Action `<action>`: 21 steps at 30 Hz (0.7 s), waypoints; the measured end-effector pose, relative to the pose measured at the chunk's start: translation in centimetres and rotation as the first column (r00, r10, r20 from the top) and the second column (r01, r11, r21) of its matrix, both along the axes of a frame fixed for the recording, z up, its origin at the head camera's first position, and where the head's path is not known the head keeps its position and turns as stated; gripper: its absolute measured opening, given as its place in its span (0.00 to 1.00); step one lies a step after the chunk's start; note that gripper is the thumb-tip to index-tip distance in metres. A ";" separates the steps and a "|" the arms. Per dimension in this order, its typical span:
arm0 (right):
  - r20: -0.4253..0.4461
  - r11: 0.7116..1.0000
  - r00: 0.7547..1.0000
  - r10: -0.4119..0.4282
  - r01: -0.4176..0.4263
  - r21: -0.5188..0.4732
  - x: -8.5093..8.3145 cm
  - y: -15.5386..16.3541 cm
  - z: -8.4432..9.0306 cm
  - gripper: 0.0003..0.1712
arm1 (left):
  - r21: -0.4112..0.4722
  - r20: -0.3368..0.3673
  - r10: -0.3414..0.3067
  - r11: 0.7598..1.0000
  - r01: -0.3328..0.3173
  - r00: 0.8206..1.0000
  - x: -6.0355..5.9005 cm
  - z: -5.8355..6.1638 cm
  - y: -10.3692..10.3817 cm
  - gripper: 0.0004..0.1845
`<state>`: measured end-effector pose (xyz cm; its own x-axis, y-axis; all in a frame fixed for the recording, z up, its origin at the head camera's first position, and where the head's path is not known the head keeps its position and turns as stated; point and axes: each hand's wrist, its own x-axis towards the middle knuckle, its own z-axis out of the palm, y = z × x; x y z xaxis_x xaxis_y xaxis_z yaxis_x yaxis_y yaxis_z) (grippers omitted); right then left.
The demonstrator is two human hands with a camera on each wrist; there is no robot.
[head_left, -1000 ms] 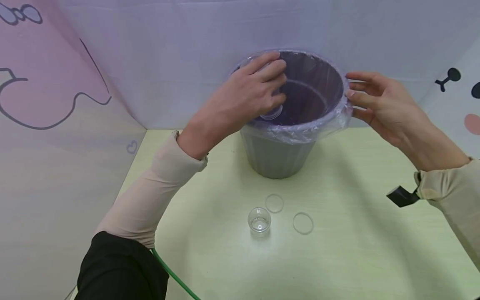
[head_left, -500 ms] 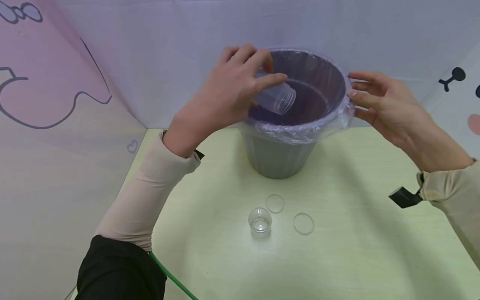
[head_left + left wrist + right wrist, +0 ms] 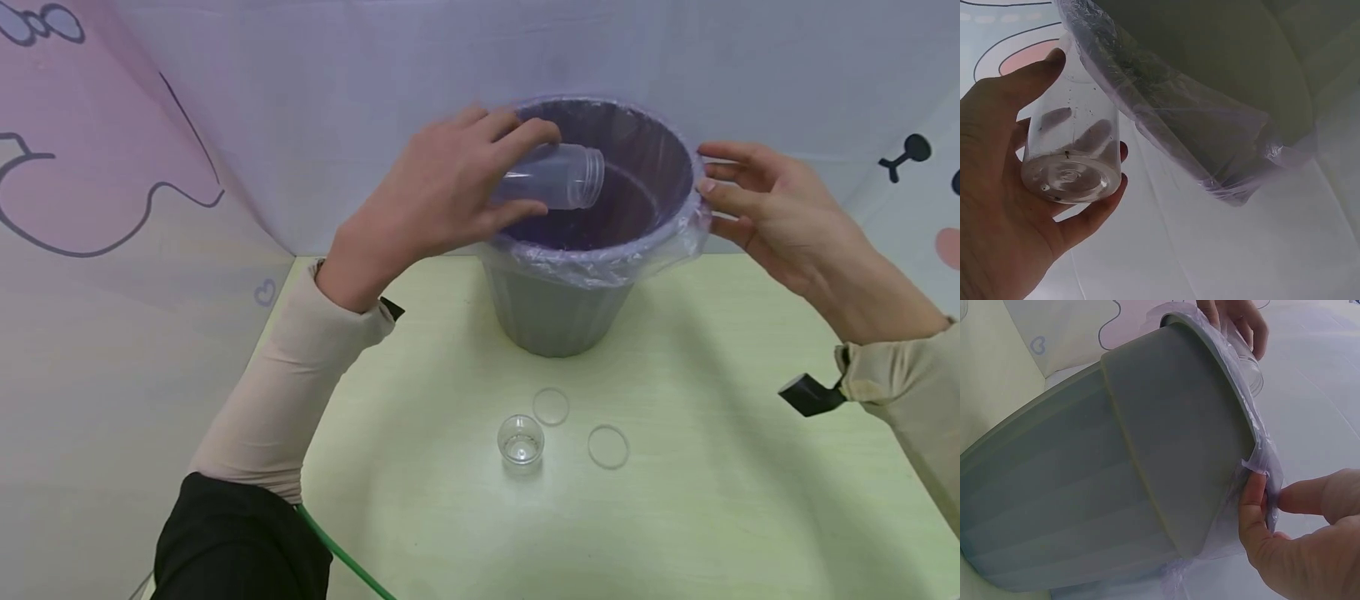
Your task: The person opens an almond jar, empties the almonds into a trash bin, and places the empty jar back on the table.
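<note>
My left hand [image 3: 450, 187] grips a clear plastic jar [image 3: 566, 177] over the mouth of a grey trash bin [image 3: 558, 321]. The jar lies on its side, its threaded, lidless neck pointing right across the opening. Small dark specks show on the jar's wall and base [image 3: 1071, 178] in the left wrist view. A thin purple-tinted plastic liner [image 3: 600, 267] covers the bin's inside and folds over its rim. At the bin's right side, my right hand [image 3: 780, 204] pinches the lined rim between thumb and fingers, which the right wrist view shows closely.
In front of the bin, a small clear cup [image 3: 520, 440] stands on the pale table [image 3: 697, 517]. Close by lie two clear, thin-edged rounds, one behind the cup [image 3: 551, 407] and one to its right. A green cable [image 3: 345, 552] runs under the left arm. Printed cloth hangs behind the bin.
The jar has turned from mouth-down inside the bin to lying sideways, higher up, as my left hand lifted and rotated. My right hand has stayed at the rim.
</note>
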<state>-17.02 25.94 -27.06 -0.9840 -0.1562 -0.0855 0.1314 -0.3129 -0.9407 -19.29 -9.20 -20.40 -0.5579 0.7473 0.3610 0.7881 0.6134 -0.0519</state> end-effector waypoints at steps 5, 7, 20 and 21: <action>-0.001 1.000 1.000 -0.002 0.002 -0.013 0.0 0.0 0.0 0.30 | 0.014 0.102 0.032 0.999 -0.034 0.994 -0.1 0.2 -0.1 0.30; -0.001 1.000 1.000 -0.002 0.002 -0.018 0.1 0.0 0.0 0.29 | 0.015 0.145 0.045 0.999 -0.048 0.988 -0.2 0.3 -0.2 0.30; -0.007 0.999 1.000 0.004 -0.004 -0.054 0.0 -0.2 0.0 0.27 | -0.045 0.077 0.065 0.997 -0.062 0.995 -0.4 0.2 -0.3 0.28; -0.007 0.998 1.000 0.004 -0.004 -0.057 0.0 -0.3 0.0 0.27 | -0.050 0.050 0.056 0.997 -0.053 0.997 -0.4 0.2 -0.3 0.28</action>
<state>-17.06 25.67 -27.02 -0.9839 -0.1645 -0.0700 0.1267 -0.3651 -0.9223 -19.65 -9.48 -20.21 -0.6153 0.7311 0.2947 0.7558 0.6534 -0.0431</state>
